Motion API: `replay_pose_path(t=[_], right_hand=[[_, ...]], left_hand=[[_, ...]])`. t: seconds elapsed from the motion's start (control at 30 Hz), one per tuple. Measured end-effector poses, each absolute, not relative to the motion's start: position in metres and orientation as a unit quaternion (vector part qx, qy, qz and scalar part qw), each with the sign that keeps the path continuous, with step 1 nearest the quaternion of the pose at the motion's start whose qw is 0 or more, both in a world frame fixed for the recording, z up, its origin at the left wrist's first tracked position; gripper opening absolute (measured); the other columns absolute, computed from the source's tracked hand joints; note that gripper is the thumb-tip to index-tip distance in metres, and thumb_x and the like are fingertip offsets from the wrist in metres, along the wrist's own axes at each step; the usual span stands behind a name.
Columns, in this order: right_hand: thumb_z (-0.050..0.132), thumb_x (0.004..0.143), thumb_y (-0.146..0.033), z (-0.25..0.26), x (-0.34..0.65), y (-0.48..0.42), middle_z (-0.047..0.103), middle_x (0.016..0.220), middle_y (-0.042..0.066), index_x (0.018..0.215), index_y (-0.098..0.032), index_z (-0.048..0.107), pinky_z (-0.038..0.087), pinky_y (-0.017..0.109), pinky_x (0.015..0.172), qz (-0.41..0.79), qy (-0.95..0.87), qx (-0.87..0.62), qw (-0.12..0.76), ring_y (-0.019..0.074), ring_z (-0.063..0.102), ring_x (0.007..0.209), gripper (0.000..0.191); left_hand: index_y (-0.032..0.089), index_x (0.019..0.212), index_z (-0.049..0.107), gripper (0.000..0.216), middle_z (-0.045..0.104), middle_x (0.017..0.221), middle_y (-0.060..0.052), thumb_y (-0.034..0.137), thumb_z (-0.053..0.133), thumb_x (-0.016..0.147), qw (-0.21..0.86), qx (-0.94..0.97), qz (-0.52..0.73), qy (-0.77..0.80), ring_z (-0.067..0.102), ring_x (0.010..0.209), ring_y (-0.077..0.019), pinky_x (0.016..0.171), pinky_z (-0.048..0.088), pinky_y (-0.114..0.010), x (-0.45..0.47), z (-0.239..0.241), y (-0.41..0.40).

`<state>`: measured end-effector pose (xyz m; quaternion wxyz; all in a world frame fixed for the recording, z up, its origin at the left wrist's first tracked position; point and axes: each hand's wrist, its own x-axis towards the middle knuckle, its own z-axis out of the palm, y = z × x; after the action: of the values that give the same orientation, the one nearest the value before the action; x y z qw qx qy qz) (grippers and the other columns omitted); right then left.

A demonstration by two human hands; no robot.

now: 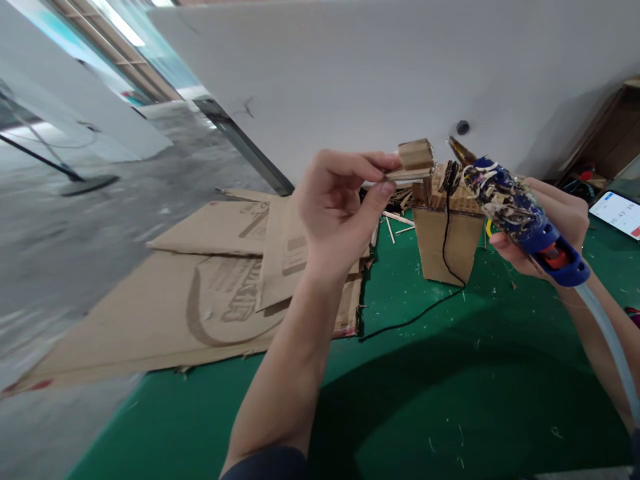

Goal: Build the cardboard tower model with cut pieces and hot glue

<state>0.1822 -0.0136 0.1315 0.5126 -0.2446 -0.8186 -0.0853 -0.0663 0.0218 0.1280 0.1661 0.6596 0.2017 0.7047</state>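
Note:
Between the thumb and fingers of my left hand (335, 200) is a small cardboard piece (416, 155), a folded or rolled bit on a thin flat strip. My right hand (560, 213) grips a blue glue gun (520, 207) crusted with dried glue and scraps. Its brass-coloured nozzle (463, 152) points up and left, a short gap from the cardboard piece. Beneath and between the hands stands a tapered cardboard box (449, 243). A coil of black cord (451, 179) sits on its top, and a loose end runs down onto the green table (425, 387).
Flattened cardboard sheets (225, 293) overhang the table's left side. Thin wooden sticks (391, 227) and scraps lie behind the box. A lit phone (617, 212) rests at the right, near a brown box (607, 133). A white panel (350, 80) rises along the back. The glue gun trails a pale hose (607, 333).

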Motion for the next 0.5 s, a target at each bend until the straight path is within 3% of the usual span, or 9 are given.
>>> replay_pose_path(t=[0.13, 0.27, 0.5], right_hand=[[0.074, 0.088, -0.034, 0.131, 0.180, -0.010, 0.060, 0.077, 0.000, 0.081, -0.025, 0.059, 0.043, 0.029, 0.055, -0.049, -0.811, -0.215, 0.542, 0.0135, 0.055, 0.061, 0.018], [0.075, 0.087, -0.034, 0.131, 0.180, -0.009, 0.057, 0.075, 0.000, 0.081, -0.025, 0.059, 0.041, 0.028, 0.053, -0.036, -0.815, -0.202, 0.541, 0.0126, 0.051, 0.060, 0.019], [0.069, 0.093, -0.035, 0.132, 0.182, -0.011, 0.059, 0.073, 0.001, 0.081, -0.026, 0.058, 0.043, 0.031, 0.052, -0.048, -0.828, -0.211, 0.518, 0.0159, 0.054, 0.061, 0.018]], left_hand=[[0.025, 0.091, 0.062, 0.027, 0.075, 0.095, 0.001, 0.045, 0.080, 0.087, 0.126, 0.709, 0.668, 0.188, 0.077, 0.101, -0.0186, 0.093, 0.067, -0.036, -0.070, 0.124, 0.033], [0.025, 0.096, 0.061, 0.022, 0.075, 0.098, 0.002, 0.039, 0.077, 0.091, 0.087, 0.730, 0.661, 0.150, 0.078, 0.101, -0.0179, 0.090, 0.068, -0.034, -0.072, 0.121, 0.041], [0.024, 0.098, 0.059, 0.024, 0.073, 0.101, 0.000, 0.038, 0.078, 0.091, 0.108, 0.721, 0.665, 0.159, 0.078, 0.104, -0.0208, 0.098, 0.066, -0.042, -0.074, 0.119, 0.044]])
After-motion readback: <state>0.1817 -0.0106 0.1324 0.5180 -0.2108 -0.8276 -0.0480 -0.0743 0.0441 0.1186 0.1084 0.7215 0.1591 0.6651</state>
